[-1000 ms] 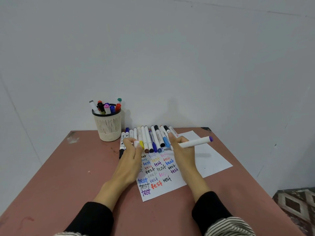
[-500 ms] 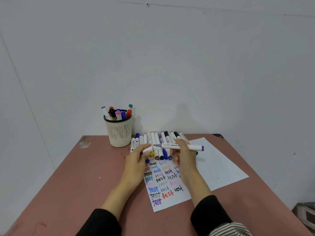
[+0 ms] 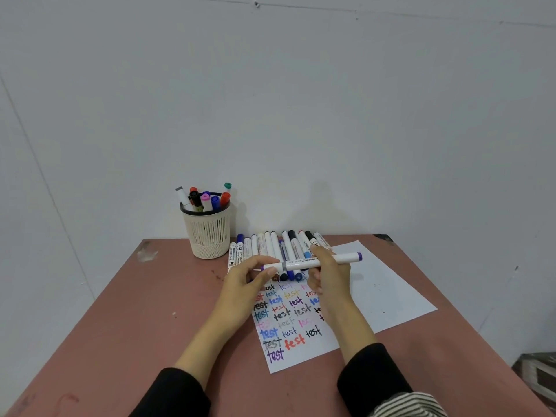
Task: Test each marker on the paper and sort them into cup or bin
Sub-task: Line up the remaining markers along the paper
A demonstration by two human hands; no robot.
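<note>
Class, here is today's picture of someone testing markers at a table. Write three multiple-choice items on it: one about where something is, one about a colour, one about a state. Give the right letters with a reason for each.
1. Where does the cup of markers stand?
A. On the paper
B. At the table's far edge, left of the row of markers
C. On the floor

2. What colour is the end of the held marker that points right?
A. Purple
B. Green
C. Yellow

3. How is that marker held?
A. It lies loose on the table
B. In one hand only
C. In both hands, above the paper

Answers:
1 B: the cup sits by the wall, left of the row of markers.
2 A: the right tip shows purple.
3 C: the left hand pinches one end, the right hand grips the barrel, over the paper.
</note>
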